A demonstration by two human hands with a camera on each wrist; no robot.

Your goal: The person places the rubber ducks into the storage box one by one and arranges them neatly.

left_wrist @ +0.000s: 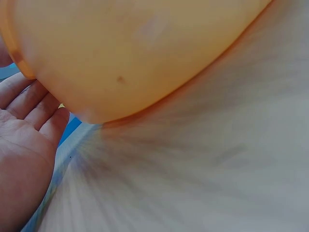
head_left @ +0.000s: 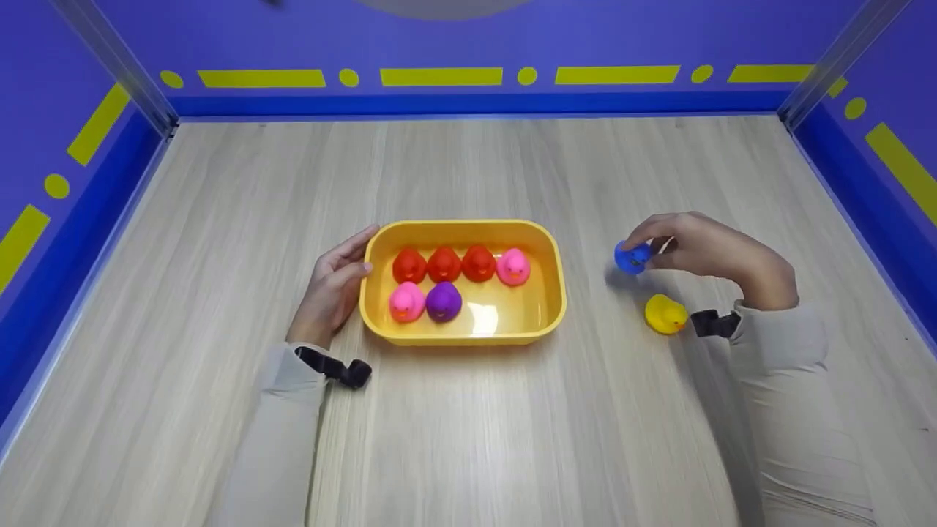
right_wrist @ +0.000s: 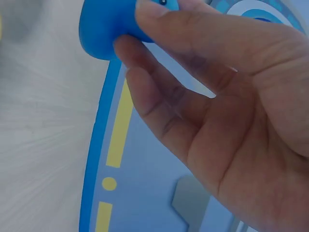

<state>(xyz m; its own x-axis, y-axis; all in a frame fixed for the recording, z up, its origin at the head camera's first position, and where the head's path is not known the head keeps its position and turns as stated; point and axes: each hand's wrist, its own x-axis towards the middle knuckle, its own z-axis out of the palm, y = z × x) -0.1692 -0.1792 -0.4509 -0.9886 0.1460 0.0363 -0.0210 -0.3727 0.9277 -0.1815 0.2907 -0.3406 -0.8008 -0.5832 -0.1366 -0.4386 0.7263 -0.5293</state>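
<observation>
My right hand (head_left: pixel 703 249) pinches a blue rubber duck (head_left: pixel 631 258) between thumb and fingers, over the table to the right of the yellow bin. The right wrist view shows the same blue duck (right_wrist: pixel 106 29) at the fingertips, partly cut off by the frame's top. Against the left end of the yellow bin (head_left: pixel 468 339) rests my left hand (head_left: pixel 331 289), its fingers fairly straight along the outer wall and the thumb at the rim. Inside the bin sit red ducks (head_left: pixel 444 264), pink ducks (head_left: pixel 514 266) and one purple duck (head_left: pixel 443 301), in two rows.
A yellow duck (head_left: pixel 665 315) stands on the wooden table (head_left: pixel 468 424), just nearer than the blue one and close to the right wrist. Blue and purple panels (head_left: pixel 468 102) with yellow marks border the table at the back and both sides.
</observation>
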